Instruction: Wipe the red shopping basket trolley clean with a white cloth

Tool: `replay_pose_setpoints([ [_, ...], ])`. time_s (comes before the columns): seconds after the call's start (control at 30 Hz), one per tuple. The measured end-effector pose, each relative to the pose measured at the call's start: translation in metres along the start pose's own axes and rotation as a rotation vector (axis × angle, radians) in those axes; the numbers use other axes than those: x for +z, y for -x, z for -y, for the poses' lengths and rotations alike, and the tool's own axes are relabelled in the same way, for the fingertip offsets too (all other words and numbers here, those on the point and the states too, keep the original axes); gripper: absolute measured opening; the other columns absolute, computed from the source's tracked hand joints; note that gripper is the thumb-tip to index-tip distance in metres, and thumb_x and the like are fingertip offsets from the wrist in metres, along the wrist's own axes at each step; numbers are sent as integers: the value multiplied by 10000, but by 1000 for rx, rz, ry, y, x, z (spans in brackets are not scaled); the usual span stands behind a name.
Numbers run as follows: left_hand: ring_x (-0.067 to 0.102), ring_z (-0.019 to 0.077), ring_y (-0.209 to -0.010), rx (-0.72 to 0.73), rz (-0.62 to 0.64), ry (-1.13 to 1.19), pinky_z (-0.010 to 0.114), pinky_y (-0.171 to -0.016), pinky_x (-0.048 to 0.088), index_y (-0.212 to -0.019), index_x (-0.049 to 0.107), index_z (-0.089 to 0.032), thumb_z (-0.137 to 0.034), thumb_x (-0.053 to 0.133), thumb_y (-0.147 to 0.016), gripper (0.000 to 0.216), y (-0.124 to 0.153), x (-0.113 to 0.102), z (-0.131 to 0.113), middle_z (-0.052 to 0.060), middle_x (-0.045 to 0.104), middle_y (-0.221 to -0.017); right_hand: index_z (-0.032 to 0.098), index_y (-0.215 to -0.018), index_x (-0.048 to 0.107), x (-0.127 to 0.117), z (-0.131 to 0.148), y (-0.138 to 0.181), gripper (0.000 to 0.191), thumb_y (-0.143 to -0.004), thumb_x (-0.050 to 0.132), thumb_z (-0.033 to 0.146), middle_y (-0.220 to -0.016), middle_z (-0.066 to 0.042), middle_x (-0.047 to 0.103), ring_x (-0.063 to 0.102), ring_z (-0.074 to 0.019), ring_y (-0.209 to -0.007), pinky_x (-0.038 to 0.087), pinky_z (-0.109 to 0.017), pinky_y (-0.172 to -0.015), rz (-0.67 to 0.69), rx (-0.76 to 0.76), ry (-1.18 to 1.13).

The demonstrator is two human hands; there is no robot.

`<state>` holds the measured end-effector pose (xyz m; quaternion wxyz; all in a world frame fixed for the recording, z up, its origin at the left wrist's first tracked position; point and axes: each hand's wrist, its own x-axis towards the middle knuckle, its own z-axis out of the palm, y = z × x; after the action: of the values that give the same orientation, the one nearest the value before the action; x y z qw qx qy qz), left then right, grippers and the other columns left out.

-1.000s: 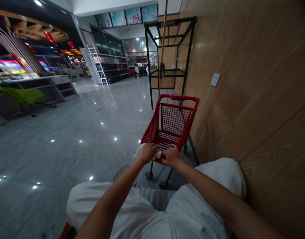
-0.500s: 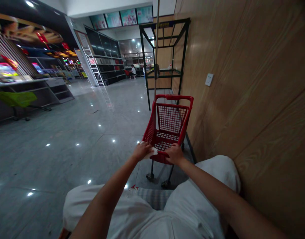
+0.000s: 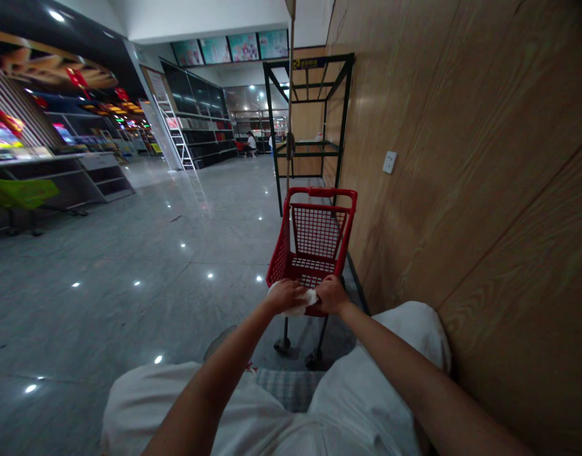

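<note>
A red plastic shopping cart [image 3: 316, 231] with a grid basket stands in front of my knees, its push handle at the far side. My left hand [image 3: 287, 296] is closed on a white cloth [image 3: 297, 310] and presses it along the near rim of the basket. Beside it, my right hand [image 3: 331, 294] grips the same rim on the right, fingers wrapped over it. The two hands are close together, with the cloth's edge between them. Some of the rim is hidden under hands and cloth.
A wood-panelled wall [image 3: 452, 158] with a socket [image 3: 389, 162] runs close on the right. Behind the cart stands a dark metal frame [image 3: 347, 114]. A green cart [image 3: 19, 192] is at left, a ladder [image 3: 179, 136] farther back, and a person [image 3: 251, 144] in the distance.
My left hand has slid the cloth rightward along the rim, closer to my right hand. My right hand keeps its hold on the rim. The view has shifted slightly.
</note>
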<state>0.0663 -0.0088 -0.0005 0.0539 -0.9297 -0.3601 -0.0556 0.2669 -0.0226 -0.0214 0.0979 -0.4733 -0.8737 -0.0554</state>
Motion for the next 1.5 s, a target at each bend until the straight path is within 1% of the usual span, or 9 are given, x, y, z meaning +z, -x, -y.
replay_pose_setpoints([
  [0.1,600,179,-871,20,34,-22,377,-982,330,-931,644,-224,-485,573,-817,293,6,-10,33,20,662,-866,202,-799,693,-7,-11,0,274,-708,568,429,-825,-71,718,604,-228,-824,280,-386,-881,32,-17,11],
  [0.17,605,179,-846,-30,44,-33,368,-973,341,-901,648,-207,-488,569,-821,303,7,-10,38,29,670,-843,205,-810,690,-11,-14,-1,268,-703,582,426,-834,-69,718,605,-227,-843,275,-383,-885,56,-10,27],
  [0.37,627,198,-845,-225,0,-68,311,-755,426,-957,630,-187,-513,430,-889,389,5,-1,4,80,662,-925,225,-881,691,-12,-15,-6,293,-671,623,417,-866,-63,721,612,-221,-848,269,-380,-891,108,20,62],
  [0.57,631,208,-861,-273,6,-32,328,-753,421,-959,636,-182,-515,371,-911,428,-6,1,-18,86,660,-931,211,-885,705,-3,-19,-11,299,-684,602,406,-856,-88,724,618,-222,-834,275,-372,-891,114,33,87],
  [0.73,622,203,-864,-313,-80,-10,337,-772,411,-979,641,-195,-521,373,-910,428,-18,14,-43,88,651,-959,180,-813,716,-2,-15,-13,337,-683,603,469,-824,-98,727,627,-219,-792,286,-362,-896,104,60,84],
  [0.9,613,180,-832,-201,-112,-22,303,-744,407,-916,659,-209,-481,432,-903,354,0,17,-18,71,653,-897,210,-824,711,-8,-16,-12,340,-672,624,501,-827,-65,727,624,-207,-799,296,-348,-886,105,16,68],
  [1.07,608,168,-791,-236,-107,-38,289,-730,404,-892,661,-199,-468,452,-899,341,28,10,15,68,644,-845,224,-832,706,-9,-15,-14,272,-675,623,430,-826,-54,727,622,-198,-819,274,-354,-913,114,-11,81],
  [1.33,633,203,-834,-429,-97,6,330,-762,415,-992,585,-190,-305,344,-947,271,-4,10,-44,76,671,-880,153,-816,719,-1,15,-21,278,-675,599,360,-810,-125,719,629,-224,-789,303,-357,-884,96,64,114],
  [1.5,636,191,-859,-620,-94,150,290,-714,432,-1239,455,-211,-233,346,-929,329,-8,4,-25,89,650,-1027,194,-864,715,-3,18,-22,272,-708,569,363,-829,-93,724,627,-223,-806,296,-368,-891,86,-12,63],
])
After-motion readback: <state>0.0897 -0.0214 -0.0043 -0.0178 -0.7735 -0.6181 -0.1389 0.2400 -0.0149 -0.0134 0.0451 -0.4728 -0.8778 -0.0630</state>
